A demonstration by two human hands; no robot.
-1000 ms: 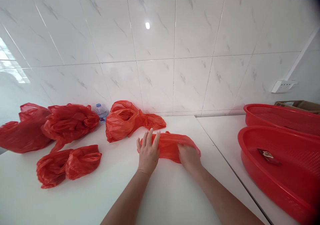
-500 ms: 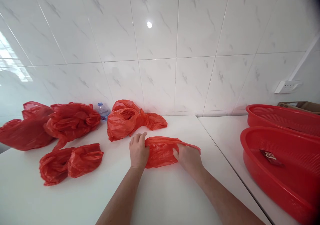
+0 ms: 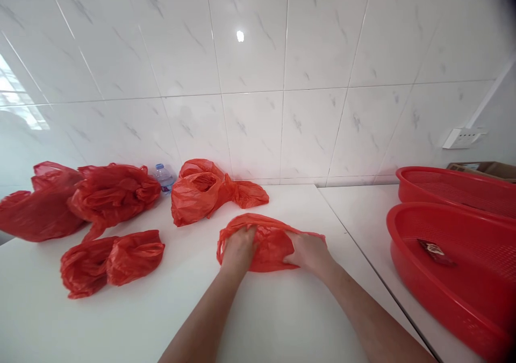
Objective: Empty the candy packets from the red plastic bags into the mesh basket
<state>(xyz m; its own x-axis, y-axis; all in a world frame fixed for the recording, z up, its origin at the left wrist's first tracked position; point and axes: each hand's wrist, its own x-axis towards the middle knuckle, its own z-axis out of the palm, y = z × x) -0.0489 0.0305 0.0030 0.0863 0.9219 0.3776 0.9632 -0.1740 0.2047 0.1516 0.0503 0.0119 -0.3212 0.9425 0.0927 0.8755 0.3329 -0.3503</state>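
Note:
A thin red plastic bag [image 3: 271, 247] lies on the white table in front of me, its mouth spread wide and facing upward. At its left end, my left hand [image 3: 241, 249] reaches into the mouth with fingers and thumb apart. Inside the right end, my right hand [image 3: 308, 253] touches the plastic, its thumb spread from the fingers. Some fingertips are hidden by the hands and the folds. The inside that shows between my hands is just red film.
Red bags [image 3: 116, 193] stand bunched at the back left, near a small plastic bottle [image 3: 164, 178]. Another red bag [image 3: 197, 193] sits by the tiled wall, and crumpled bags [image 3: 113, 263] lie front left. Red baskets [image 3: 431, 293] stand right, one holding a small dark packet [image 3: 436, 252].
My left hand has moved from the bag's left edge into its mouth. The bag has widened leftward and opened up. My right hand's fingers have spread apart.

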